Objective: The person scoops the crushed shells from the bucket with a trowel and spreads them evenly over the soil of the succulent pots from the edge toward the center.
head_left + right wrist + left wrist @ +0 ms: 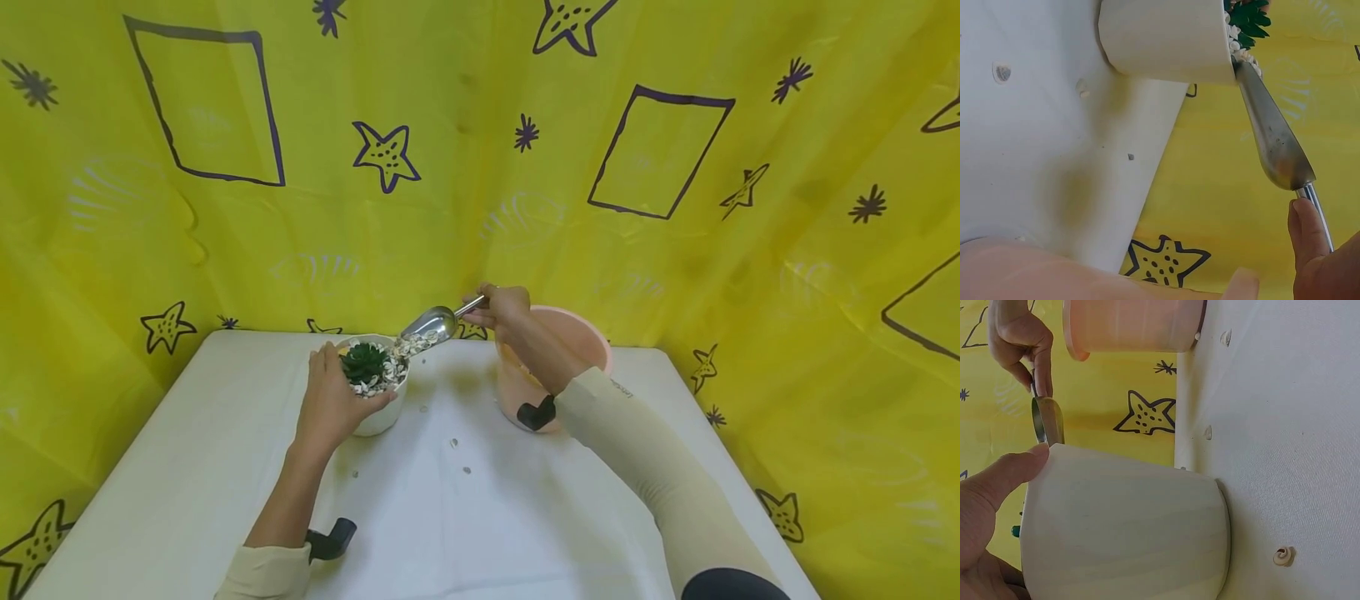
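Note:
A white pot (pixel 381 423) with a green succulent (pixel 364 363) and small shells on top stands on the table. My left hand (pixel 332 402) grips it at the rim, the thumb on the near side and the fingers round the left; in the left wrist view the thumb presses the rim. My right hand (pixel 507 308) holds a metal scoop (pixel 439 323) by its handle. Shells (pixel 417 342) lie in the scoop, whose tip rests at the pot's right rim and tilts down towards the succulent. In the right wrist view the tip meets the rim beside white shells (pixel 1245 57).
To the right, under my right forearm, stands a pink bucket (pixel 592 333). Several loose shells, one a small spiral shell (pixel 1282 555), lie scattered on the white table (pixel 480 533). A yellow patterned curtain (pixel 465 225) hangs behind the table and along both sides.

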`<state>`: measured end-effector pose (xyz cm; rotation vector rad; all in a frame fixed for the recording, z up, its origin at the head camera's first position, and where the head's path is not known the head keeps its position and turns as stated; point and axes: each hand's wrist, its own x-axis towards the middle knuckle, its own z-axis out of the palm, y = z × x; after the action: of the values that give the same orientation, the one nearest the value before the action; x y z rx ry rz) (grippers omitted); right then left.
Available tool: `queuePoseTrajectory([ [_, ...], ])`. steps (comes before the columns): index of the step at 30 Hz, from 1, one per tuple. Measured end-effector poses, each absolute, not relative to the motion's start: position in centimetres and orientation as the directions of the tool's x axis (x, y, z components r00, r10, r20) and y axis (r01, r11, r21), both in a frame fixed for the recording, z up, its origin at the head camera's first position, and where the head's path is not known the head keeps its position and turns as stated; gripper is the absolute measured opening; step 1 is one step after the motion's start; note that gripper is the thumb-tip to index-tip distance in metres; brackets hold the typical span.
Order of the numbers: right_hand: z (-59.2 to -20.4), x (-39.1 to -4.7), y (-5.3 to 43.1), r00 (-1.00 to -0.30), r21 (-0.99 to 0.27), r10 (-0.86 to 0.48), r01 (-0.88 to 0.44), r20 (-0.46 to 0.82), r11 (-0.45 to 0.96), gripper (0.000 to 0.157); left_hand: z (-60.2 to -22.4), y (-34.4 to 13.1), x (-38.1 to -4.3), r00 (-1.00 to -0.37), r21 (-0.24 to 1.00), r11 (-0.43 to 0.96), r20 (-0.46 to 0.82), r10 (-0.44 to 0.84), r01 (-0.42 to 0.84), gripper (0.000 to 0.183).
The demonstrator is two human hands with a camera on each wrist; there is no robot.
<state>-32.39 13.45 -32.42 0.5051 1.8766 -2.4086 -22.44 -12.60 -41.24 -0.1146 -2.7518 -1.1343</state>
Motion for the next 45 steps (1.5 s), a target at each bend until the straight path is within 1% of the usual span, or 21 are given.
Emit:
queuePoseTrajectory([
  [4, -32.4, -32.4, 13.1, -0.948, -0.935, 0.159, 0.228, -0.277, -0.271, 0.038, -41.2, -12.8, -22.6, -0.984, 0.707, 0.693, 0.174, 0.020, 0.139, 0.124],
  [7, -32.4, -32.5, 12.9, -0.948, -0.935, 0.159, 0.226, -0.276, -0.274, 0.039, -41.2, -13.1, -22.7, -0.987, 0.710, 0.691, 0.158, 0.033, 0.137, 0.126],
  [28, -32.7, -33.3, 11.7, -0.944, -0.915, 0.170, 0.211, -0.281, -0.343, 0.033, -41.3, -13.8, -23.1, -0.988, 0.720, 0.678, 0.142, 0.068, 0.150, 0.127],
  [36, -33.2, -33.4, 11.0, -0.943, -0.902, 0.158, 0.217, -0.292, -0.374, 0.036, -41.6, -14.1, -23.1, -0.983, 0.727, 0.663, 0.163, 0.082, 0.176, 0.126],
  [45, -33.3, -33.5, 10.2, -0.948, -0.900, 0.140, 0.217, -0.287, -0.378, 0.041, -41.5, -14.1, -23.2, -0.984, 0.726, 0.665, 0.154, 0.087, 0.173, 0.127],
])
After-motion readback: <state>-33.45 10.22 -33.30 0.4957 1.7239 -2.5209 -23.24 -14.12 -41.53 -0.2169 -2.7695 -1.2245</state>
